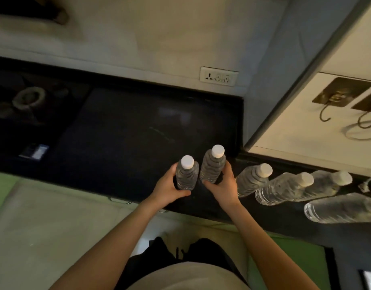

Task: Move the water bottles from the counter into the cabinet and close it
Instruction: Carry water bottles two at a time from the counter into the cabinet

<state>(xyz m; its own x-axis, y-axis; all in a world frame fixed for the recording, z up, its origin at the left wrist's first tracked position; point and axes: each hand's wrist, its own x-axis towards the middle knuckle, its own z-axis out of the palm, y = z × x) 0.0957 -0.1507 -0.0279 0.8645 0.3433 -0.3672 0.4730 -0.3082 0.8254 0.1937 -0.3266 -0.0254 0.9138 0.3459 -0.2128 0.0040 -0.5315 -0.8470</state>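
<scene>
Two clear water bottles with white caps stand upright near the front edge of the black counter (128,130). My left hand (170,185) is wrapped around the left bottle (186,173). My right hand (224,183) grips the right bottle (213,165). To the right, several more capped bottles stand in a row on the counter, the nearest (252,178) just beside my right hand, then another (283,190) and a further one (329,183). No cabinet opening shows in this view.
A gas stove burner (28,99) sits at the counter's far left. A wall socket (219,76) is on the back wall. A pale panel (306,126) with metal hooks (335,99) rises at the right. Green floor lies below.
</scene>
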